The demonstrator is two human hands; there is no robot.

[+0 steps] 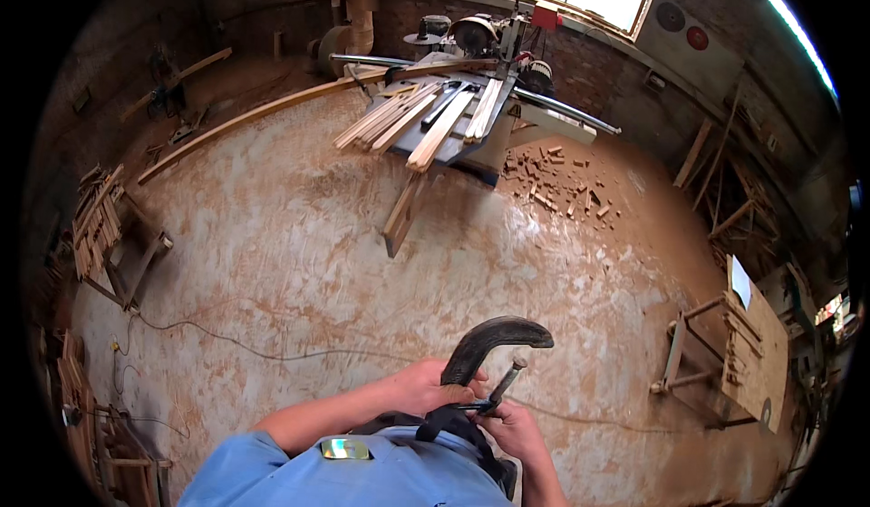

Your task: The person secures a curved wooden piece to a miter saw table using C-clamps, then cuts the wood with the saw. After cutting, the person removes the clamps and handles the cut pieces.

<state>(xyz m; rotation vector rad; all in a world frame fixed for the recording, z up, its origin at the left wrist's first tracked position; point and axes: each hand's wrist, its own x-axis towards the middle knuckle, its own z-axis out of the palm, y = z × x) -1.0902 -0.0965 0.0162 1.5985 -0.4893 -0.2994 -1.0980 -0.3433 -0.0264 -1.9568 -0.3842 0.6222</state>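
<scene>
Both my hands are at my waist, in front of my light blue shirt. My left hand is closed around the lower end of a dark, worn, hook-shaped piece, whose curved tip points right. Just right of it, a metal rod with a flat round end slants up from black straps at my waist. My right hand is closed at the base of that rod, beside the straps. What its fingers hold is partly hidden.
Ahead stands a woodworking machine with wooden strips on its table. Offcuts litter the floor to its right. A cable crosses the floor. Wood stacks stand left; a wooden table stands right.
</scene>
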